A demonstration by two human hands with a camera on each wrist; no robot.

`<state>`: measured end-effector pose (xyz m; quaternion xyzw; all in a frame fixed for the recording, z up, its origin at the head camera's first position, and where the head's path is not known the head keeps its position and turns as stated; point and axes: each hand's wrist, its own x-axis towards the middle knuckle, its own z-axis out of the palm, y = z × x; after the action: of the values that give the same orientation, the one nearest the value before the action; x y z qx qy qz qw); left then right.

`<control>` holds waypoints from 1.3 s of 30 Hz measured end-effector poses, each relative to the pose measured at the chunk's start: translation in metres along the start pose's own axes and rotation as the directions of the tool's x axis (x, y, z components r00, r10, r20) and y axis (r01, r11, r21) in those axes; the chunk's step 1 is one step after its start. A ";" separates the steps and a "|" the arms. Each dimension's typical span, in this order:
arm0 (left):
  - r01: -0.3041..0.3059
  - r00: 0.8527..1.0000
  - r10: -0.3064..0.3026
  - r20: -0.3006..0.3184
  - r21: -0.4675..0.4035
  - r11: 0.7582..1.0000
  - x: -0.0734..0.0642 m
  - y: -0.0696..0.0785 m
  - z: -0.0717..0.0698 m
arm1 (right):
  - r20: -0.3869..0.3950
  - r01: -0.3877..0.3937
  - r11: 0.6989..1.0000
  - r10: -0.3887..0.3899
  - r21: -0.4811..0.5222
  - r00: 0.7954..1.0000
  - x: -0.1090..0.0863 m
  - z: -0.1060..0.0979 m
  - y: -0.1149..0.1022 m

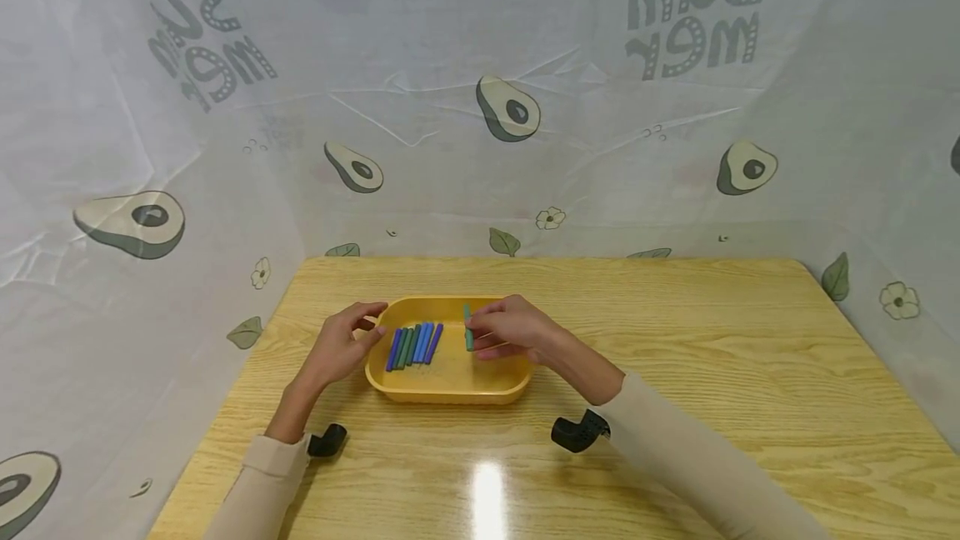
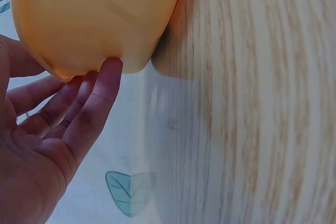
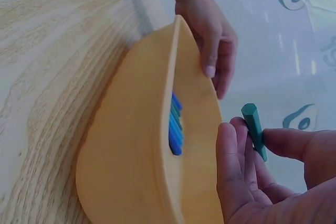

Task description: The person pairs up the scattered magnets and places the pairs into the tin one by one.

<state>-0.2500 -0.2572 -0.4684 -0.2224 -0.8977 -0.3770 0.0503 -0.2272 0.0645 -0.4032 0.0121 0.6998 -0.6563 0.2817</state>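
Observation:
A yellow plastic tray point(image 1: 450, 397) with rounded corners stands on the table. Inside its left half several blue, green and purple pastel sticks point(image 1: 415, 345) lie side by side in a slanted row, with fine dust around them. My right hand point(image 1: 517, 328) pinches one green pastel stick point(image 3: 254, 129) between thumb and fingers, raised over the tray's right half. This stick has flat sides and a blunt end in the right wrist view. My left hand point(image 1: 343, 346) holds the tray's left end, its fingertips point(image 2: 112, 66) touching the outer wall.
The wooden table point(image 1: 675, 340) reaches right and forward of the tray. A pale cloth point(image 1: 420, 215) printed with avocados hangs behind and at both sides. Black wrist mounts point(image 1: 577, 432) jut from both sleeves near the table.

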 end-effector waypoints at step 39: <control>0.020 0.999 -0.020 -0.044 0.005 1.000 -0.012 0.005 0.016 | -0.082 0.119 0.989 -0.127 -0.091 0.989 -0.052 -0.093 0.030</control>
<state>-0.2356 -0.2473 -0.4791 -0.2048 -0.8996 -0.3797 0.0671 -0.2069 0.1731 -0.4108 -0.0145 0.7383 -0.6408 0.2102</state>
